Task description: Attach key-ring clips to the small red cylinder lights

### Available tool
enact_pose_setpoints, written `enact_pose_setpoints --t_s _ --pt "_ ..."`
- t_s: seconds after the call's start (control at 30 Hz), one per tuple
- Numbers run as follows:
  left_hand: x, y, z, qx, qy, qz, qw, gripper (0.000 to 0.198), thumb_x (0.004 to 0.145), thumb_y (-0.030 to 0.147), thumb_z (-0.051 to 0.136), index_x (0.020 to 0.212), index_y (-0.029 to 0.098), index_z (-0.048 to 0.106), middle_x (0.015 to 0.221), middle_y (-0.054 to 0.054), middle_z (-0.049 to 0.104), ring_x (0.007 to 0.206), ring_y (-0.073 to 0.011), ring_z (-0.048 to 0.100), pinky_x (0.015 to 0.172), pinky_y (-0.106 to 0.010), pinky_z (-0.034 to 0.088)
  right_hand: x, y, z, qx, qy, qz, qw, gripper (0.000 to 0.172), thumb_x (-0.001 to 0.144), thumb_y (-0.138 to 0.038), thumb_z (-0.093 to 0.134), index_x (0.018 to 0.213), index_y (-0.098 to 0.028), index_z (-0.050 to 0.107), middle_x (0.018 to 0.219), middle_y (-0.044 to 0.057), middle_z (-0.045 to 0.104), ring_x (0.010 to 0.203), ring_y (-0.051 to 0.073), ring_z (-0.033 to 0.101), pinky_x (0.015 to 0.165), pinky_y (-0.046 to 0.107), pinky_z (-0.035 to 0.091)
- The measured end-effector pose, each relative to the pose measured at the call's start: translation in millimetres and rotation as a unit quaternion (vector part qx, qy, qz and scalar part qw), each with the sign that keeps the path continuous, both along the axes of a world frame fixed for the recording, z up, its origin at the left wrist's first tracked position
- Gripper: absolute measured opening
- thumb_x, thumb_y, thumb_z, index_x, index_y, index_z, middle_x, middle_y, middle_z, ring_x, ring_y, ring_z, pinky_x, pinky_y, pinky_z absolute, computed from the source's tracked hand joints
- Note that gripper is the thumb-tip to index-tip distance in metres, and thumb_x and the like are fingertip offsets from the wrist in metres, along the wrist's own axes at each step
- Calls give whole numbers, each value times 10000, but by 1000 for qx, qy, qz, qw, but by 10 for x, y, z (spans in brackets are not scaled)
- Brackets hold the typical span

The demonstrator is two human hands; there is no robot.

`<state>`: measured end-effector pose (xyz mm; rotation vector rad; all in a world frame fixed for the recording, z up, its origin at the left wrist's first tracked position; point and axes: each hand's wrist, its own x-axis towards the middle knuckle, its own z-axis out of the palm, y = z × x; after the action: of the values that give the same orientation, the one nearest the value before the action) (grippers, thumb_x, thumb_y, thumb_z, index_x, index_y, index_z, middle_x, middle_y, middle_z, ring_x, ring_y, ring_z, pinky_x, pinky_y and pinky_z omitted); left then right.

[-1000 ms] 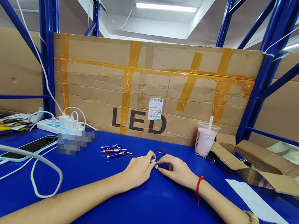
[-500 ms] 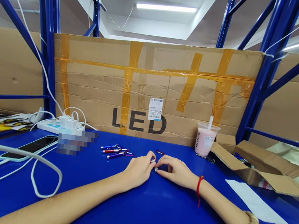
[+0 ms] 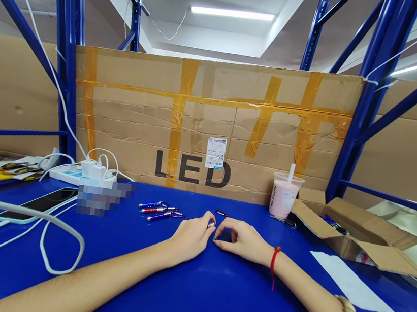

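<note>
My left hand is closed round a small flashlight, of which only a short red and silver end shows between thumb and fingers. Close beside it, my right hand pinches a tiny round metallic piece between thumb and forefinger. This piece is too small to name surely, and a narrow gap parts it from the flashlight end. Just behind the hands lies a red carabiner clip. Several slim blue, red and purple metal flashlights with clips lie in a loose group left of my left hand.
On the right stand a pink drink cup with a straw and an open cardboard box, near a white paper sheet. A phone, white cables and a power strip occupy the left. Behind is a large LED carton.
Both hands stay nearly in place. The tiny piece in my right fingertips looks darker, as if turned slightly. The whole view has shifted a little.
</note>
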<state>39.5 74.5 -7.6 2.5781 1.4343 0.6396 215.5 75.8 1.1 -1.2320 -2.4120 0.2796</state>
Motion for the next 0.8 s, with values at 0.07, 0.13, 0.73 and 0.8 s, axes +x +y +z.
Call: enact_pose_setpoints --t_s 0.07,0.13,0.73,0.8 --pt "-1 0 -13 0 -4 -3 1000 119 917 205 372 1036 216 374 909 39 521 826 -160 517 669 -244 394 -3 -2 5 2 -3 13 1000 218 723 -382 535 893 -254 583 899 -30 571 587 74 469 550 199 343" --pt "0 2 -22 2 -6 -4 1000 120 917 203 373 1036 218 374 907 42 521 829 -158 516 667 -243 393 -1 6 6 3 -8 30 1000 219 742 -384 516 909 -267 596 914 -26 562 587 70 466 559 199 348" --pt "5 11 7 0 -3 -2 1000 116 914 202 375 1029 216 375 904 41 517 840 -159 510 670 -242 388 -27 -45 39 -4 -14 9 1000 252 699 -451 548 769 -210 573 798 -33 583 614 76 486 540 187 321" --pt "2 12 5 1 -3 -3 1000 114 913 203 378 1026 217 375 895 42 518 828 -157 511 664 -240 385 -26 -45 34 -4 -9 2 1000 252 695 -450 549 766 -210 568 797 -36 586 611 75 489 533 185 317"
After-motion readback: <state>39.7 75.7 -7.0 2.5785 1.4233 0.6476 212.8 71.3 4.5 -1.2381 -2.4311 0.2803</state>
